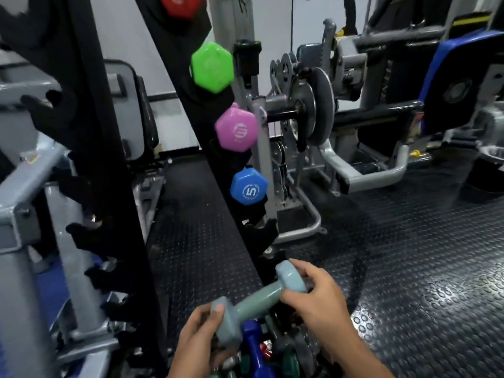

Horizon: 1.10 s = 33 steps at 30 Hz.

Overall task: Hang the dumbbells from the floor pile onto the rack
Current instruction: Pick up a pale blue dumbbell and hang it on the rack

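Above the floor pile (261, 347), the pale teal dumbbell (257, 298) is held by both hands, its long axis slanting up toward the rack (218, 165). Left hand (201, 334) grips the near head, right hand (316, 298) pinches the far head, nearer the empty cradle (259, 230).

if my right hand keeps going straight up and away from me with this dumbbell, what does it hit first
Probably the black rack. The right hand grips the pale dumbbell just below an empty cradle, with the blue dumbbell hanging above. Depth is hard to judge from one view.
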Available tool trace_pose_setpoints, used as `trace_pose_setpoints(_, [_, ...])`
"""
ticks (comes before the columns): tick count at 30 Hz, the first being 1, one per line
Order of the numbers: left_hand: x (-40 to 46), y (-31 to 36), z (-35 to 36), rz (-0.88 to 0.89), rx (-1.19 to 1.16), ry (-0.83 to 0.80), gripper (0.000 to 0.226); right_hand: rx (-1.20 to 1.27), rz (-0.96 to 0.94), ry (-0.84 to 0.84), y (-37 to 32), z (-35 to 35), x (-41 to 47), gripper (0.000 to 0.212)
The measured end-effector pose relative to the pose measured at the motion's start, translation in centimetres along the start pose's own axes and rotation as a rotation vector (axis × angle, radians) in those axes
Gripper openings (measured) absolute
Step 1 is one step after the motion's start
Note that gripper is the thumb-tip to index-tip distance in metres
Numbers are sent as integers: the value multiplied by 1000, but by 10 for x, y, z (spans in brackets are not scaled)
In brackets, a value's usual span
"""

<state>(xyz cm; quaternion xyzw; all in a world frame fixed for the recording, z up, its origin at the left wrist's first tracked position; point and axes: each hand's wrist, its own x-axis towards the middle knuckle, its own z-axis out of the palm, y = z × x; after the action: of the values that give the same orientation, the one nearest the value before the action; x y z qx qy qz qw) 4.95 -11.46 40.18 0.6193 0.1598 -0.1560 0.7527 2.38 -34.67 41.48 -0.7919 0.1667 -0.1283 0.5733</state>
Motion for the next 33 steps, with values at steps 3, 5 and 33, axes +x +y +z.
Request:
trace_pose_setpoints(3, [-5, 12, 20, 86, -30, 12, 17, 71, -29, 58, -6, -7, 7, 61])
trace_pose_setpoints(5, [-7, 22, 33, 118, -32, -1, 24, 95, -39, 111, -6, -11, 13, 52])
trace_pose_setpoints(33, [50, 67, 183, 214, -485, 251, 50, 499, -291, 150, -41, 45, 242, 35])
